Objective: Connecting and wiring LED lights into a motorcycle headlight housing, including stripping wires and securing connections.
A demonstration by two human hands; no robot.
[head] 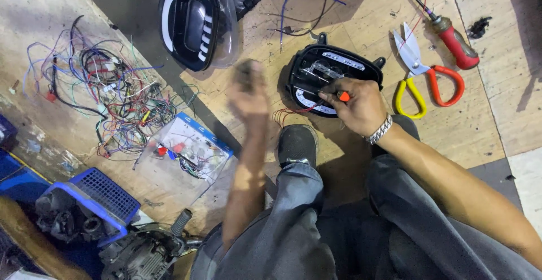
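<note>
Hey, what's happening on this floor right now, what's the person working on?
A person sits on a wooden floor over an open black lamp housing. The right hand holds a small orange-handled tool against its inside. The left hand is raised and blurred, so whether it grips anything is unclear. Scissors and a red-handled screwdriver lie to the right; a second lamp unit and a tangle of coloured wires lie to the left.
</note>
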